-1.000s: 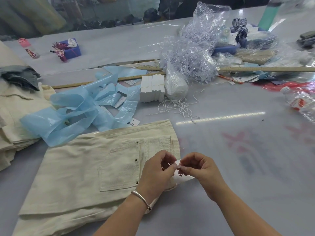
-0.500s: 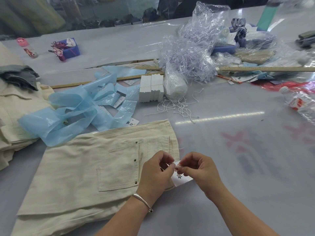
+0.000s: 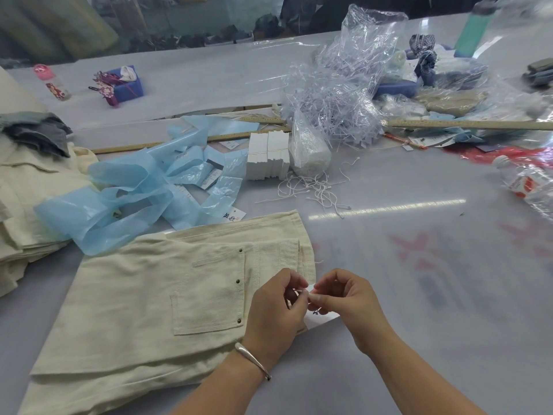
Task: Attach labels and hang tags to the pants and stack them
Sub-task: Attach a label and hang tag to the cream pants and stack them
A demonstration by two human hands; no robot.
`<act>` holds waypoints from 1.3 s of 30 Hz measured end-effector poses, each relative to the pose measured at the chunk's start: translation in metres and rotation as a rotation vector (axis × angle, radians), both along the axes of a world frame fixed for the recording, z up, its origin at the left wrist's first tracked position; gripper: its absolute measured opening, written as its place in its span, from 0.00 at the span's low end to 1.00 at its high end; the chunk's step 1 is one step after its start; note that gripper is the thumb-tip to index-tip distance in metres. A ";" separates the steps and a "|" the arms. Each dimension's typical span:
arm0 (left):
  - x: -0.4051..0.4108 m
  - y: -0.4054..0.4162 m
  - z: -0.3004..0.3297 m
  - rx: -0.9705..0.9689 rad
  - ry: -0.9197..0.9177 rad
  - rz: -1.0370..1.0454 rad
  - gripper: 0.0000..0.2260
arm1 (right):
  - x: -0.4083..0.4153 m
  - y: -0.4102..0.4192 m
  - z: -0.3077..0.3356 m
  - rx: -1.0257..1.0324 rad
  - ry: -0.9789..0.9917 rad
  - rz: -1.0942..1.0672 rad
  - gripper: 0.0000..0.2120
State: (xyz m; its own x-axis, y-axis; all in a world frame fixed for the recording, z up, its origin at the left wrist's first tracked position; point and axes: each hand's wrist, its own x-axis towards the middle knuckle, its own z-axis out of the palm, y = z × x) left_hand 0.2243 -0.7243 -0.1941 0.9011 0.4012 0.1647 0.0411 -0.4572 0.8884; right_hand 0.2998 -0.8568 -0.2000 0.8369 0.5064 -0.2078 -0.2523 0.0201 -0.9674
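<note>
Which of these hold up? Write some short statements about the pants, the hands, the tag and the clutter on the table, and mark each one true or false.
1. Both hands, left hand and right hand, meet at the waistband of the cream pants. True.
2. The white tag lies under the fingers. True.
3. The water bottle stands upright. False: it lies on its side.
4. The loose strings lie on the pants. False: they lie on the table beyond them.
5. The blue plastic lies past the pants. True.
</note>
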 end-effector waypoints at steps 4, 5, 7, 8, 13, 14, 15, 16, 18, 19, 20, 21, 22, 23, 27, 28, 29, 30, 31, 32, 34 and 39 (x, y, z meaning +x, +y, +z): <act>0.005 0.008 0.004 -0.141 0.096 -0.041 0.08 | 0.003 -0.002 0.002 -0.032 -0.041 0.039 0.08; 0.006 0.013 0.005 -0.217 0.141 -0.071 0.07 | 0.004 -0.003 0.004 -0.035 -0.047 0.058 0.09; 0.009 0.022 0.008 -0.309 0.219 -0.141 0.09 | 0.007 -0.004 0.007 -0.046 -0.056 0.103 0.09; 0.010 0.026 0.009 -0.324 0.251 -0.169 0.09 | 0.007 -0.005 0.009 -0.050 -0.060 0.124 0.09; 0.012 0.035 0.011 -0.401 0.313 -0.232 0.09 | 0.012 -0.004 0.017 -0.075 -0.112 0.186 0.09; 0.012 0.036 0.011 -0.382 0.310 -0.240 0.09 | 0.013 -0.003 0.018 -0.081 -0.135 0.195 0.09; 0.012 0.037 0.011 -0.347 0.301 -0.253 0.09 | 0.014 -0.002 0.020 -0.082 -0.159 0.205 0.08; 0.013 0.037 0.011 -0.313 0.292 -0.269 0.10 | 0.014 0.000 0.022 -0.081 -0.187 0.218 0.08; 0.015 0.040 0.012 -0.275 0.275 -0.284 0.10 | 0.016 0.003 0.024 -0.079 -0.236 0.234 0.08; 0.017 0.042 0.012 -0.260 0.270 -0.285 0.11 | 0.017 0.004 0.024 -0.085 -0.258 0.235 0.08; 0.018 0.043 0.012 -0.236 0.267 -0.284 0.11 | 0.017 0.005 0.024 -0.101 -0.284 0.236 0.08; 0.019 0.043 0.011 -0.203 0.268 -0.284 0.11 | 0.018 0.006 0.023 -0.119 -0.307 0.238 0.08; 0.020 0.043 0.011 -0.168 0.271 -0.278 0.11 | 0.018 0.007 0.023 -0.149 -0.336 0.241 0.09; 0.020 0.043 0.009 -0.124 0.277 -0.261 0.11 | 0.018 0.009 0.023 -0.182 -0.363 0.245 0.10; 0.016 0.058 0.008 0.056 0.294 -0.093 0.08 | 0.027 0.024 0.028 -0.641 -0.660 0.270 0.15; 0.012 0.069 0.009 0.060 0.288 -0.049 0.07 | 0.027 0.030 0.031 -0.715 -0.716 0.224 0.15; 0.006 0.082 0.010 0.062 0.277 -0.002 0.06 | 0.027 0.037 0.035 -0.712 -0.732 0.169 0.15; -0.002 0.097 0.011 0.066 0.266 0.054 0.06 | 0.025 0.046 0.036 -0.681 -0.733 0.124 0.14; -0.013 0.116 0.012 0.070 0.262 0.125 0.06 | 0.022 0.056 0.038 -0.654 -0.735 0.107 0.13; -0.027 0.136 0.011 0.077 0.267 0.209 0.06 | 0.019 0.068 0.038 -0.640 -0.750 0.124 0.11; -0.059 0.180 0.007 0.127 0.337 0.390 0.05 | 0.012 0.097 0.035 -0.657 -0.792 0.233 0.07; -0.151 0.276 -0.016 0.275 0.832 0.747 0.29 | 0.021 0.171 0.010 -0.865 -0.767 0.446 0.47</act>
State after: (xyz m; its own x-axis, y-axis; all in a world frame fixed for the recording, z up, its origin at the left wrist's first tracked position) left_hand 0.0733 -0.4487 -0.2104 0.3245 0.9235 -0.2046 0.9102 -0.2460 0.3332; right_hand 0.3208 -0.6855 -0.1899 0.6798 0.7182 -0.1482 0.5639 -0.6412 -0.5205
